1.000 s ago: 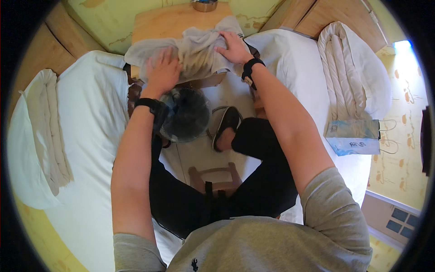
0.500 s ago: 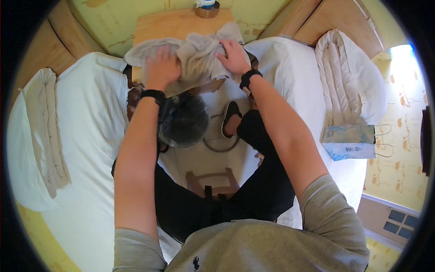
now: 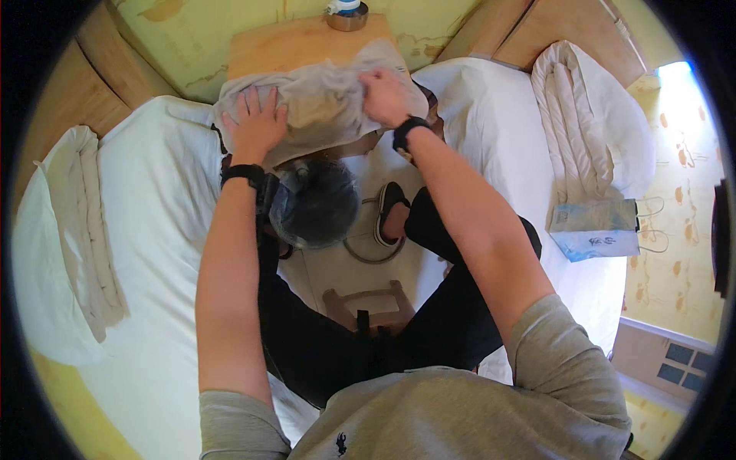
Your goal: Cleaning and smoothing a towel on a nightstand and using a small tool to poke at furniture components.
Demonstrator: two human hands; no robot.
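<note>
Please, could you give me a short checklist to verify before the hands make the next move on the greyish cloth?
1. Left hand on the cloth: ok, fingers spread.
2. Right hand gripping the cloth: cannot tell, its fingertips are unclear.
3. Cloth free of wrinkles: not ok, folds show between the hands.
4. Metal bowl apart from the cloth: ok, at the back of the table.
5. Cloth not touching the bin: cannot tell.

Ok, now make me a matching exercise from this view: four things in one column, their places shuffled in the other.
1. Left hand
2. Beige cloth
3. Plastic-lined bin
4. Paper carrier bag

A. On the right-hand bed
B. Palm down on fabric
C. On the floor
D. Draped over the table's near edge

Pairs: 1-B, 2-D, 3-C, 4-A
</note>
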